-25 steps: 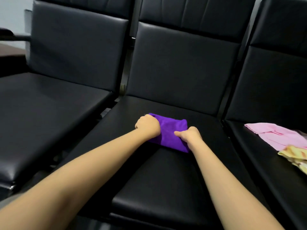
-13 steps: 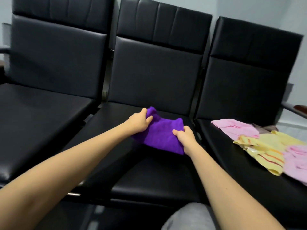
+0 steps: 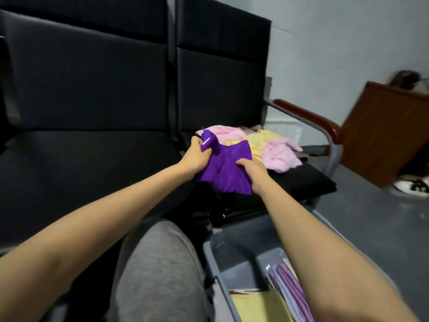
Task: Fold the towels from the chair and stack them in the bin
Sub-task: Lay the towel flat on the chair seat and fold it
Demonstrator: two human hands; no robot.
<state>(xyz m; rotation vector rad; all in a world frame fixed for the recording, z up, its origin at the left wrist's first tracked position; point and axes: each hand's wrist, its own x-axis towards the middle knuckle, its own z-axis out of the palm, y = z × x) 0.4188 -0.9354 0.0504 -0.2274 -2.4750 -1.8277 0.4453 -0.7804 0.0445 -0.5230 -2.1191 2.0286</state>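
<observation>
At the centre of the frame, in the head view, a loosely folded purple towel [image 3: 226,169] hangs above the gap between the chair seats. The left hand [image 3: 197,156] bunches its upper left corner and the right hand [image 3: 253,170] pinches its right edge. The grey bin [image 3: 232,247] sits at lower right, with folded towels [image 3: 255,305] inside. A pink and yellow pile [image 3: 274,147] waits on the right chair [image 3: 306,180]. To land it neatly, I'd grip firmly, flatten the fold and lower it squarely onto the stack.
</observation>
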